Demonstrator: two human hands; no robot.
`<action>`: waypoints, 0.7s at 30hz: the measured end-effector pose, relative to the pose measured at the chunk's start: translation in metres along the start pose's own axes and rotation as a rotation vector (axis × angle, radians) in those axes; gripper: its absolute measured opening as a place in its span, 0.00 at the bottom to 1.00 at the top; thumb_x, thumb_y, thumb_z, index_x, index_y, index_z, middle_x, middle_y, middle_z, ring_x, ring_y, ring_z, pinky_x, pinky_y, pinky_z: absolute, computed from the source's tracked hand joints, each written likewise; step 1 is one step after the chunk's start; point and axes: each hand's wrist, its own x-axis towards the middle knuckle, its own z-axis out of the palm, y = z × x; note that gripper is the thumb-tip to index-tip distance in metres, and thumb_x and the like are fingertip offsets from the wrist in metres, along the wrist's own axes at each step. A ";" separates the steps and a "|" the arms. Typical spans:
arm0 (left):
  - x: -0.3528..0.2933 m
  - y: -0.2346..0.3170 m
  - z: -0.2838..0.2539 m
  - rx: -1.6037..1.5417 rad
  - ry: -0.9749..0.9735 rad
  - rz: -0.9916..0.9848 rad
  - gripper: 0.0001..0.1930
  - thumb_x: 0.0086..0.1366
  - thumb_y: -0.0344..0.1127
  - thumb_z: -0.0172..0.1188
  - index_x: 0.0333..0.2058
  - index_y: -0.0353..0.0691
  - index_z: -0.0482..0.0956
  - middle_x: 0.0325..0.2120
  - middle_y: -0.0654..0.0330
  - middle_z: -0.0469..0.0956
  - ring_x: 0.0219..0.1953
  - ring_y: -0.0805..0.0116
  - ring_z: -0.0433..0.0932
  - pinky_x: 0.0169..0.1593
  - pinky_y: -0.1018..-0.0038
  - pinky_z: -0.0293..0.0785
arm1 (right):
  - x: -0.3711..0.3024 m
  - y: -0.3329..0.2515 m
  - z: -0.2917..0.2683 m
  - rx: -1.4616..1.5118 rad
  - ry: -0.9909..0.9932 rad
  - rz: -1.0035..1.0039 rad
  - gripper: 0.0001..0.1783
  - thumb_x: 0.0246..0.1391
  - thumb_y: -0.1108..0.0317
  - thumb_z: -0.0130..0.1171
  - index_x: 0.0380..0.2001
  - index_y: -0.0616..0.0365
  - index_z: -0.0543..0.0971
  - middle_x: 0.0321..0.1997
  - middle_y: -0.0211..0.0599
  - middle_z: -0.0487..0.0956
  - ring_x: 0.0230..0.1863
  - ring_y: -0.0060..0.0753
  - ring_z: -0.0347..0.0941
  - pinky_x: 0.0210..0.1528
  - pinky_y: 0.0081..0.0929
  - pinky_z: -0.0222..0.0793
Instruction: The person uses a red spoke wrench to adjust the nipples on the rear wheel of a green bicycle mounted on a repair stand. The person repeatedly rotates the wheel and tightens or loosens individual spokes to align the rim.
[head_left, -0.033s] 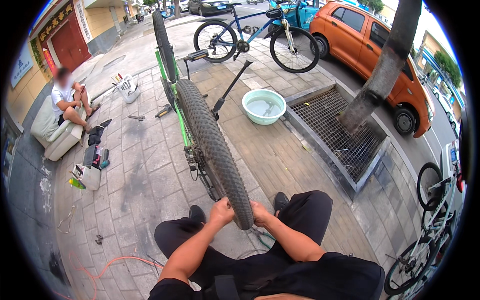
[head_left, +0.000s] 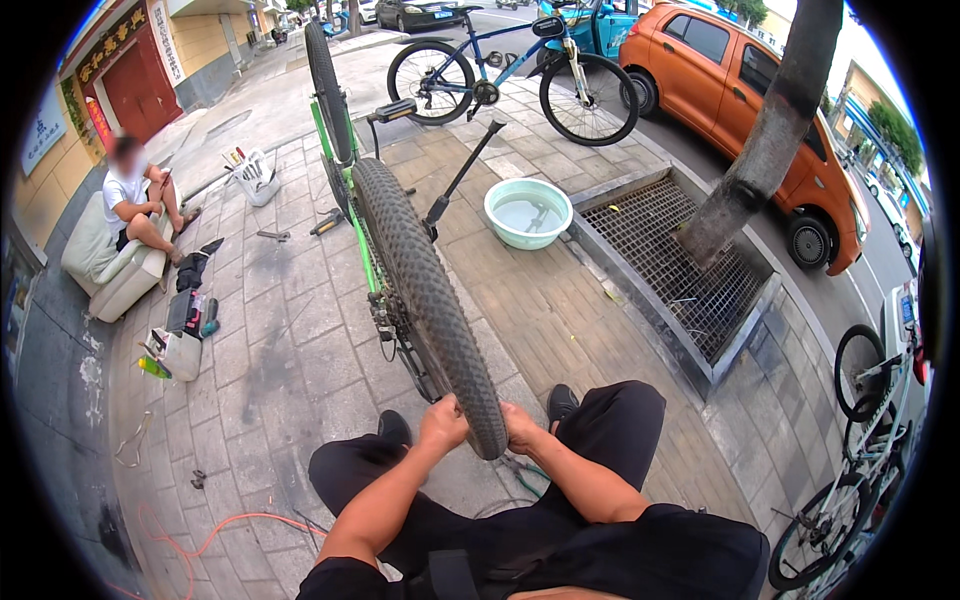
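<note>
A green bicycle point(head_left: 361, 240) stands upside down in front of me, its knobby black tyre point(head_left: 430, 290) pointing toward my body. At the tyre's near end, my left hand point(head_left: 442, 425) is closed against its left side. My right hand point(head_left: 520, 428) is closed on the opposite side, level with the left. Both sets of fingertips are partly hidden by the tyre and wheel. Beneath my right wrist, green-handled pliers point(head_left: 530, 475) lie on the paving. The kickstand point(head_left: 465, 175) sticks up to the right of the wheel.
A pale green basin of water point(head_left: 528, 214) sits right of the bicycle, beside a tree grate point(head_left: 680, 260). At left are a tool bucket point(head_left: 254, 180), a toolbox point(head_left: 180, 350) and a seated person point(head_left: 135, 200). An orange hose point(head_left: 225, 520) crosses the paving. A blue bicycle point(head_left: 510, 75) stands beyond.
</note>
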 end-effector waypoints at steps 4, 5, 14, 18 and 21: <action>-0.002 -0.048 0.011 -0.337 -0.046 0.026 0.12 0.68 0.41 0.60 0.35 0.37 0.79 0.29 0.55 0.82 0.28 0.62 0.80 0.35 0.65 0.76 | 0.023 0.009 -0.004 -0.065 -0.072 0.060 0.23 0.58 0.70 0.59 0.57 0.59 0.77 0.22 0.23 0.74 0.14 0.15 0.61 0.16 0.19 0.47; -0.005 -0.061 0.014 -0.492 -0.092 -0.005 0.11 0.70 0.40 0.59 0.35 0.37 0.78 0.28 0.59 0.81 0.25 0.66 0.78 0.32 0.67 0.75 | 0.024 0.010 0.000 -0.079 -0.063 0.097 0.22 0.58 0.70 0.59 0.56 0.59 0.77 0.22 0.23 0.74 0.13 0.15 0.60 0.15 0.19 0.47; -0.013 -0.010 -0.028 -0.826 -0.525 -0.347 0.15 0.77 0.52 0.54 0.42 0.45 0.74 0.23 0.71 0.67 0.18 0.83 0.57 0.21 0.82 0.53 | 0.051 0.028 -0.034 -0.003 -0.253 0.155 0.15 0.58 0.72 0.56 0.49 0.56 0.77 0.18 0.19 0.69 0.11 0.13 0.53 0.13 0.19 0.43; -0.015 0.008 -0.030 -0.613 -0.406 -0.283 0.15 0.78 0.45 0.54 0.48 0.38 0.80 0.28 0.69 0.77 0.29 0.80 0.71 0.35 0.78 0.70 | 0.046 0.029 -0.032 0.018 -0.170 0.124 0.11 0.60 0.71 0.57 0.46 0.56 0.79 0.18 0.19 0.70 0.11 0.13 0.55 0.14 0.19 0.44; -0.016 -0.001 -0.019 -0.498 -0.278 -0.142 0.15 0.77 0.40 0.54 0.50 0.35 0.81 0.34 0.68 0.81 0.37 0.78 0.76 0.46 0.76 0.73 | 0.041 0.032 -0.025 0.014 -0.127 0.058 0.07 0.61 0.70 0.58 0.41 0.56 0.81 0.19 0.19 0.72 0.12 0.13 0.56 0.14 0.20 0.45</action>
